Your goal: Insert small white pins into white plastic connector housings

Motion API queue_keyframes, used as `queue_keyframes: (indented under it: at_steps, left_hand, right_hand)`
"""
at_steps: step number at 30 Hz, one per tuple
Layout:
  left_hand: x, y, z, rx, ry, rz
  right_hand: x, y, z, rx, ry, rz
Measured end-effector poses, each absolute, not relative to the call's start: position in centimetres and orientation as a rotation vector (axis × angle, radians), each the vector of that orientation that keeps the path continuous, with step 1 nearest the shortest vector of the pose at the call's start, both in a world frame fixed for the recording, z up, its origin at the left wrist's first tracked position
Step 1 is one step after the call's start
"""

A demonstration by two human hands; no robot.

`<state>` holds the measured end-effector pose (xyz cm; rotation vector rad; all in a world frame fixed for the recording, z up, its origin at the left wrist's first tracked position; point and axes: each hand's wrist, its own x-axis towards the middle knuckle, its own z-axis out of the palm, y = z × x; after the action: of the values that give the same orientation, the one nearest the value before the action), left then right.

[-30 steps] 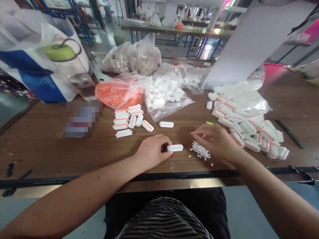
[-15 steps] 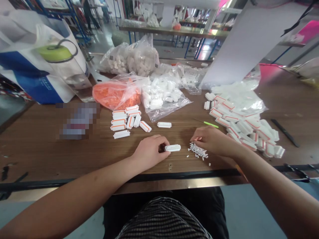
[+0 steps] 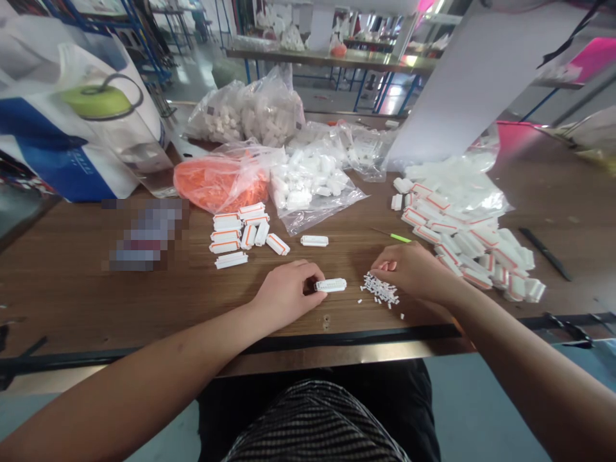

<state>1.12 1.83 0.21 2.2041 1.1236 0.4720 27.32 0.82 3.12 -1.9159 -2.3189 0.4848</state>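
Observation:
My left hand [image 3: 285, 294] rests on the wooden table [image 3: 72, 289] with its fingers closed round the left end of a small white plastic block [image 3: 331, 285] lying flat. My right hand [image 3: 409, 269] hovers just right of it, fingertips pinched together over a little heap of tiny white pins [image 3: 381, 289]. Whether a pin sits in the pinch is too small to tell. Another single white block [image 3: 314, 240] lies a little farther back on the table.
A cluster of white-and-orange blocks [image 3: 240, 232] lies at centre left, and a large pile of them [image 3: 466, 237] at right. Behind are a bag of orange parts [image 3: 216, 183], bags of white parts [image 3: 312, 179], a green stick [image 3: 400, 238] and a black strip [image 3: 543, 253].
My right hand has drawn in slightly toward the pin heap and lowered over it. My left hand keeps its hold on the white block in the same spot.

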Motion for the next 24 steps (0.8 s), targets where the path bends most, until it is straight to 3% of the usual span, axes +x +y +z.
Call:
queue_keyframes:
  at_steps: [9,15,24]
  left_hand:
    - [1.2,1.7,0.4,2.185,1.126,0.48]
    - [1.1,1.7,0.3,2.214,1.117,0.485]
    - [1.1,1.7,0.3,2.211,1.112,0.489]
  right_hand:
    - [25.6,0.5,3.9,-2.028,-2.373,0.326]
    - [26.3,1.0,2.6,-2.026,-2.102,0.568]
    - [26.7,1.1,3.1,-2.07,-2.093,0.615]
